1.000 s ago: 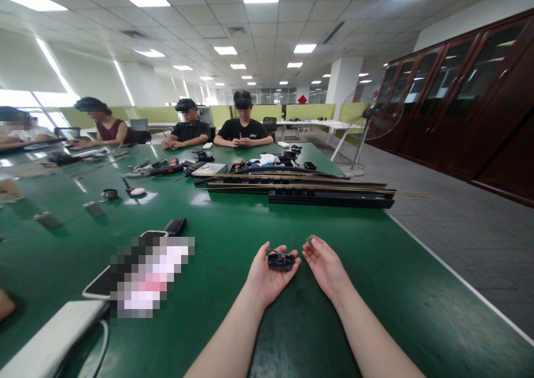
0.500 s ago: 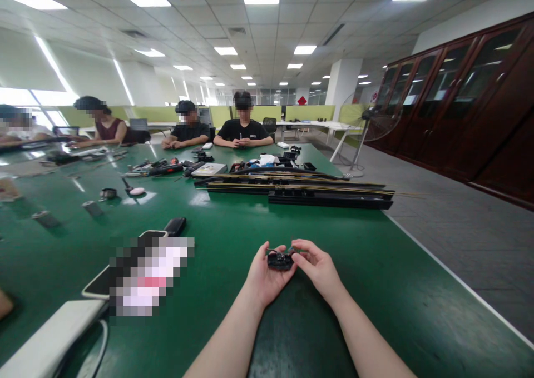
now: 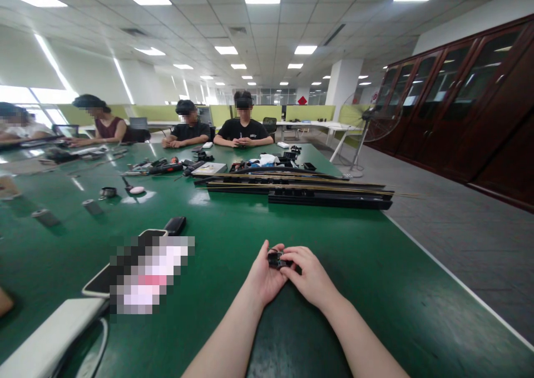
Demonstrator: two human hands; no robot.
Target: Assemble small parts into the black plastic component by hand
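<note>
A small black plastic part point(image 3: 274, 259) with an open, hollowed shape rests in my left hand point(image 3: 263, 278), whose fingers curl round it from below and the left. Over its right side bends my right hand point(image 3: 307, 272), thumb and fingertips closed on that end of the part. Those fingertips cover part of it, so I cannot make out whether a separate small piece is between them. Both hands are just above the green table point(image 3: 225, 289) near its front side.
Beyond my hands lie long black rails point(image 3: 329, 199) with thin brass-coloured rods. To the left are a phone point(image 3: 125, 267), a black item point(image 3: 175, 225), a white box point(image 3: 50, 339) with a cable, and metal cylinders point(image 3: 92, 207). Several people sit across the table.
My right hand has moved slightly left, over the black plastic part, and its fingers now cover more of it. The thin grey piece seen at its fingertips is no longer visible.
</note>
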